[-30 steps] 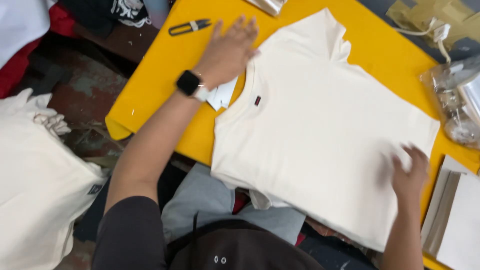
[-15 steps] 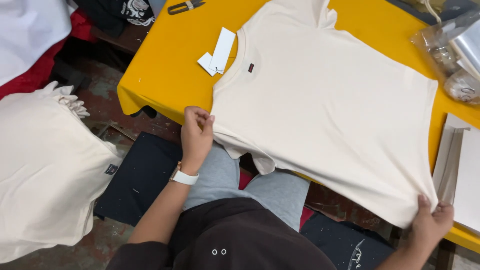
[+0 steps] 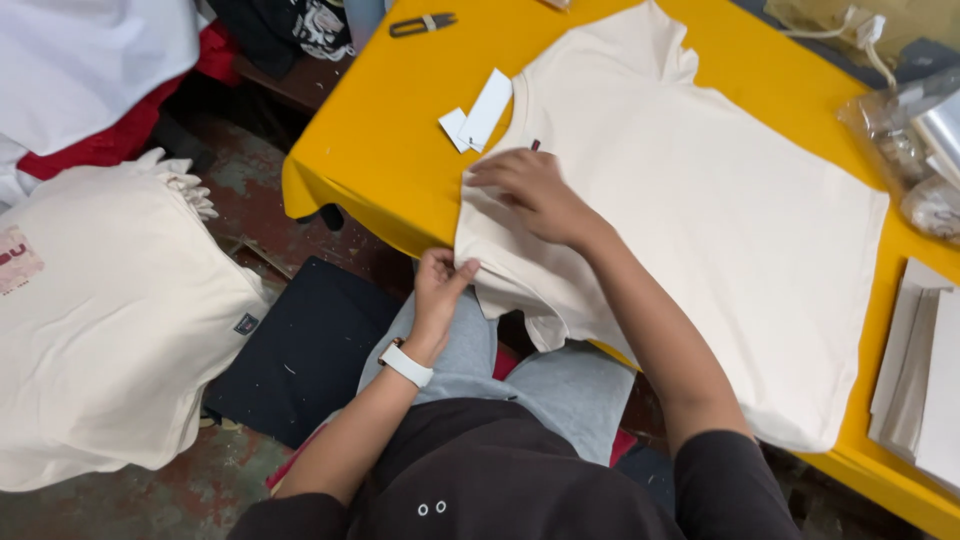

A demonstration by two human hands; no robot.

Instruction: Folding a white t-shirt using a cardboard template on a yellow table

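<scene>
Head view looks straight down on a cream T-shirt point(image 3: 700, 230) spread flat on a yellow tabletop point(image 3: 400, 130), its lower part hanging off the near edge over the person's lap. The shirt lies smoothed out with the neckline toward 11 o'clock, so the whole panel is open to the hands.

The left hand point(image 3: 440, 285), with a white-strapped watch point(image 3: 405, 362) on the wrist, sits at 7 o'clock from the shirt's middle. Its fingers are closed in a pinch on the shirt's near edge, apparently to keep that edge taut where it leaves the tabletop.

The right hand point(image 3: 530, 190) lies palm-down on the fabric just below the collar, fingers bent and pressing on a fold of cloth. They look curled on the cloth rather than spread; whether they actually grip it I cannot tell. The press pins the upper layer while the other hand holds the edge.

White paper tags point(image 3: 480, 115) lie on the bare tabletop at 10 o'clock from the right hand, just beside the collar and within reach. A dark snipper point(image 3: 422, 23) rests farther off at 11 o'clock. A stack of cream shirts point(image 3: 110, 320) sits well apart at 9 o'clock, and clear plastic bags point(image 3: 915, 140) at 2 o'clock.
</scene>
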